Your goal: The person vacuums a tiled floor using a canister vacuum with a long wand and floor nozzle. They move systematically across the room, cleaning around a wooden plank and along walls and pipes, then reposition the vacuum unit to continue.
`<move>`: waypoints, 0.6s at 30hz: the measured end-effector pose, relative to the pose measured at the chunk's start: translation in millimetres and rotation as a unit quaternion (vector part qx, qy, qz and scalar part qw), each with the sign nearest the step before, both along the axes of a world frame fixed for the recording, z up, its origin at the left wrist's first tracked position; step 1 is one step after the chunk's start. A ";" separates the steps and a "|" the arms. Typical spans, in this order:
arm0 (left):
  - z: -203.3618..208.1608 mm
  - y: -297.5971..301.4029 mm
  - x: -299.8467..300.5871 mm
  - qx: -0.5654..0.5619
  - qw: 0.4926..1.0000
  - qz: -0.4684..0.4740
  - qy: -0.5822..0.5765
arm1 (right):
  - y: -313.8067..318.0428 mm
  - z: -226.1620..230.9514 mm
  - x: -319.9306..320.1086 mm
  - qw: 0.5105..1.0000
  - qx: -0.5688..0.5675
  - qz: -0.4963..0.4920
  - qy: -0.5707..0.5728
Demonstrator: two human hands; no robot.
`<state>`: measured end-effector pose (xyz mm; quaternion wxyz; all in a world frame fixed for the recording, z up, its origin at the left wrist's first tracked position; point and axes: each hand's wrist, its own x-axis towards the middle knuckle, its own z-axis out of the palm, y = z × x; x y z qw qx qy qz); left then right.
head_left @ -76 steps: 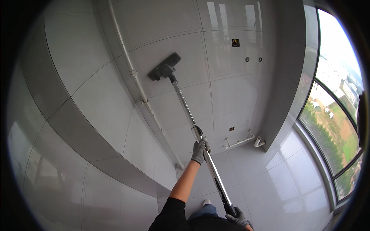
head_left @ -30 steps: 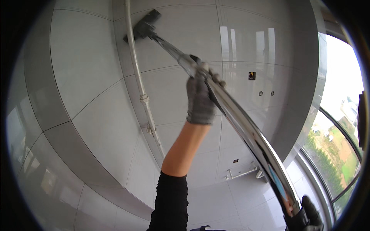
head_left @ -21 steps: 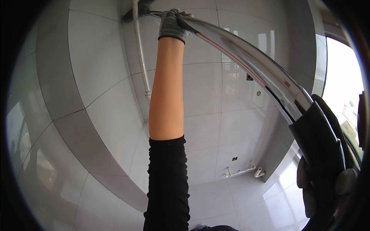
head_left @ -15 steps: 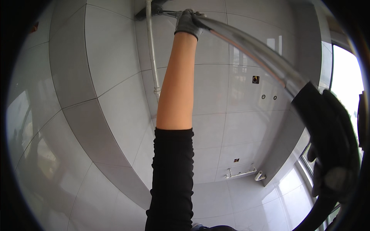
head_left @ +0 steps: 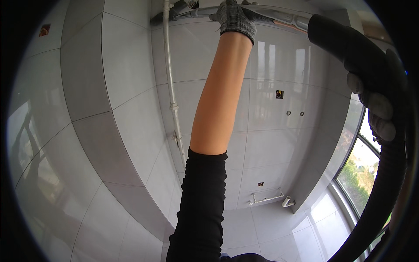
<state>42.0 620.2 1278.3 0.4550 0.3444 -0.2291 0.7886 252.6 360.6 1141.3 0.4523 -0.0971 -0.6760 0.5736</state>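
Note:
A vacuum cleaner's shiny metal wand (head_left: 286, 17) stretches across the top of the view. My left hand (head_left: 235, 18), in a grey knit glove, is closed round it on an outstretched arm. The dark floor-type nozzle (head_left: 162, 18) at the wand's left end is up by the tiled wall, behind a thin white pipe (head_left: 168, 56). On the right, my gloved right hand (head_left: 379, 107) wraps round the black curved handle (head_left: 334, 37) at the wand's other end; part of that hand is lost in the dark rim. A black ribbed hose (head_left: 377, 196) hangs down from there.
The vertical pipe runs close to the wall corner. A tiled column (head_left: 87, 87) juts out at left. Wall openings include a socket box (head_left: 279, 94) and two small round outlets. Low down are white pipe stubs (head_left: 267, 199). A window (head_left: 360, 168) lies at right.
The wand has swung from a slope to nearly level as its right end rose. My right hand moved up with the handle; my left hand shifted right and slightly up. The nozzle stays near the pipe.

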 end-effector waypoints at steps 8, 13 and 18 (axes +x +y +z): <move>-44.7 12.7 -11.2 0.011 0.993 -0.088 0.075 | 16.0 -36.0 2.5 0.991 -0.084 0.050 0.092; -10.5 37.3 -27.9 0.017 0.983 -0.077 0.163 | 42.5 -25.8 3.9 0.994 -0.034 0.096 0.036; -73.7 33.2 -16.1 0.070 0.983 -0.070 0.156 | 30.1 -51.5 -20.1 0.992 -0.018 -0.121 -0.029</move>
